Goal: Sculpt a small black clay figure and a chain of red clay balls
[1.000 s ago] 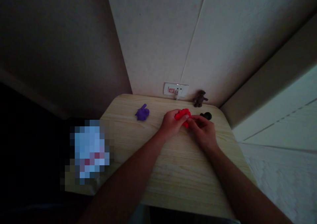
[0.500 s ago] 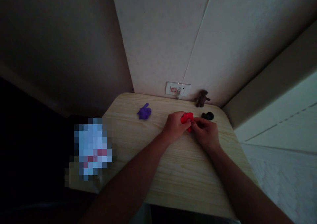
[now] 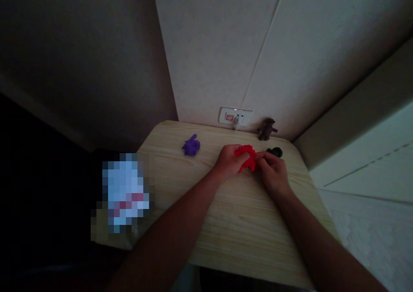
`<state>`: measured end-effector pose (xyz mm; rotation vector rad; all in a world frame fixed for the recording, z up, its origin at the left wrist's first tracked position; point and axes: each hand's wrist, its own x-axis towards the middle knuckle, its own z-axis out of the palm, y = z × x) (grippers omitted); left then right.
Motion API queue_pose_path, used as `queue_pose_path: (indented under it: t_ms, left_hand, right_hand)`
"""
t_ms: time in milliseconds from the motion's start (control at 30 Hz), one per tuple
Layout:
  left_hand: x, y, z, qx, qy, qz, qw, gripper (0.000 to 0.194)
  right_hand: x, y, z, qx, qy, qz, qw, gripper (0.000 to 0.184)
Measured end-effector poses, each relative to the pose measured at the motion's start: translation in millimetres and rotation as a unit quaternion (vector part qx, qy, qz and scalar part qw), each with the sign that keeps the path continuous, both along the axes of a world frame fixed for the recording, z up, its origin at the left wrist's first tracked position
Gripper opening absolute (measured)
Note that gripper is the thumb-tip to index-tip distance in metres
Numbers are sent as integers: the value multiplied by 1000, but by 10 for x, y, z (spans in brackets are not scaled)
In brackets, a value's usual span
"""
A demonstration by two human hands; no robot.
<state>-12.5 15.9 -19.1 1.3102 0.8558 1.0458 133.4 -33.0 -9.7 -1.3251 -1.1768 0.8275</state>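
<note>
Right of the purple figure [image 3: 191, 146], your left hand [image 3: 226, 161] grasps a red piece [image 3: 249, 161], your right hand [image 3: 275, 172] pinching its edge. Neither has released it.

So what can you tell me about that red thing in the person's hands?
The red thing is bright, one colour all over, with a bumpy, lobed outline. It looks soft or rubbery, though the dim picture leaves its material and finer parts unclear. The left hand grips it, thumb across its near face; fingertips of the right hand meet its right edge. It is over the wooden tabletop; whether it touches the wood, I can't tell.
</note>
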Motion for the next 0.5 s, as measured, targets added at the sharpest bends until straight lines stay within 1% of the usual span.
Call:
queue_pose_path:
  t_ms: [67, 133, 233, 367, 500]
  left_hand:
    - [-3, -18, 28, 9, 11, 4, 1000, 13]
    - [-14, -37, 63, 51, 19, 26, 998, 12]
    - [-29, -39, 79, 89, 16, 48, 995, 20]
    - [-30, -1, 25, 90, 22, 40, 995, 18]
    - [-32, 28, -10, 77, 10, 47, 996, 12]
  right_hand:
    - [-2, 1, 6, -1, 1, 4, 1000, 19]
    - [-11, -9, 23, -3, -15, 6, 1000, 20]
    - [-28, -29, 42, -5, -52, 13, 999, 22]
    - [-40, -37, 34, -2, -74, 0, 997, 25]
    - [-34, -40, 28, 4, -57, -12, 998, 32]
